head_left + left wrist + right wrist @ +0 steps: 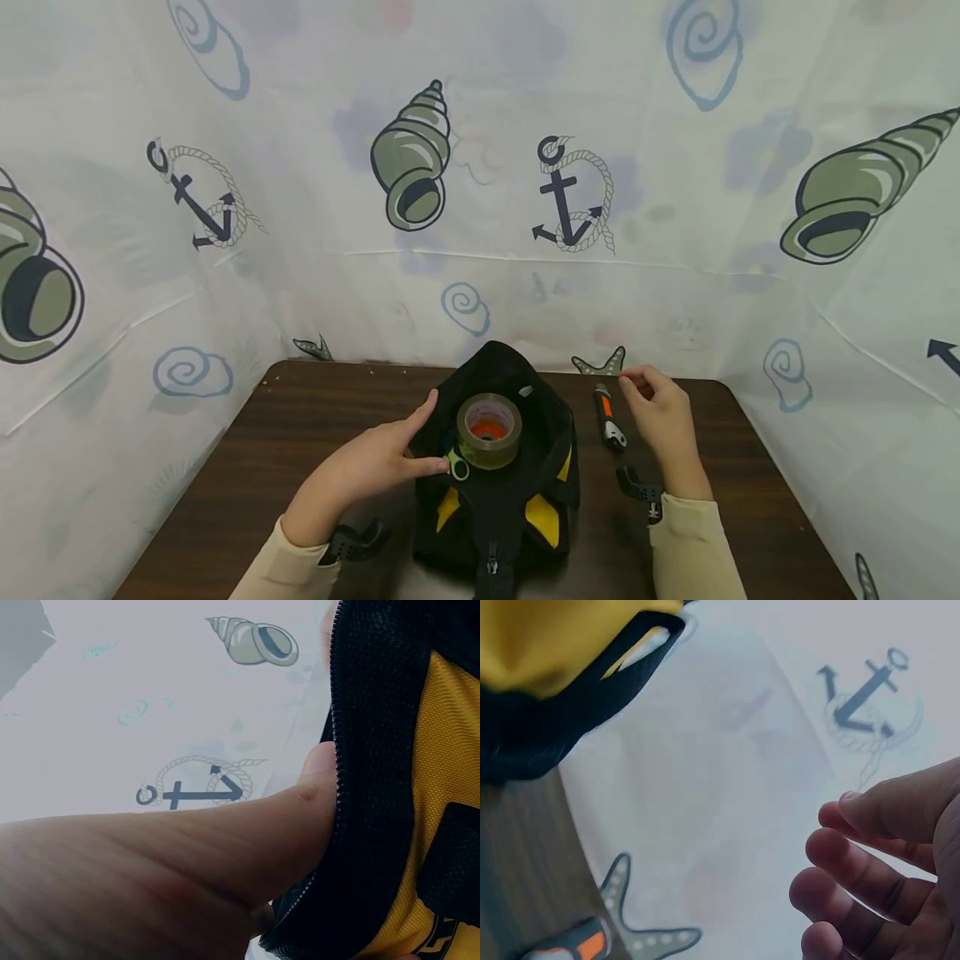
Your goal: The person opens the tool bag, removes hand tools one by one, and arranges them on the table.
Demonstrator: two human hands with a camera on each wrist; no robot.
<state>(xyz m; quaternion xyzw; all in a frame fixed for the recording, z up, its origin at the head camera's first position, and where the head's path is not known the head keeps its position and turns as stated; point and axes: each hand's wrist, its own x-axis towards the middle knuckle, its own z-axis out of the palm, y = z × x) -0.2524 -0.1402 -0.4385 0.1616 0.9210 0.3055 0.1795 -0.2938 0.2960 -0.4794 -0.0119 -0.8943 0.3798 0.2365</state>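
Bag (498,500) in left hand (371,458), 1 tape roll (487,456) inside

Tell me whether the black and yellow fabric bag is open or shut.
Open: the bag gapes around a round, translucent tape roll, and the left wrist view shows its zipper teeth unjoined.

Booth, perhaps: printed sheet (495,283) round table (337,400)
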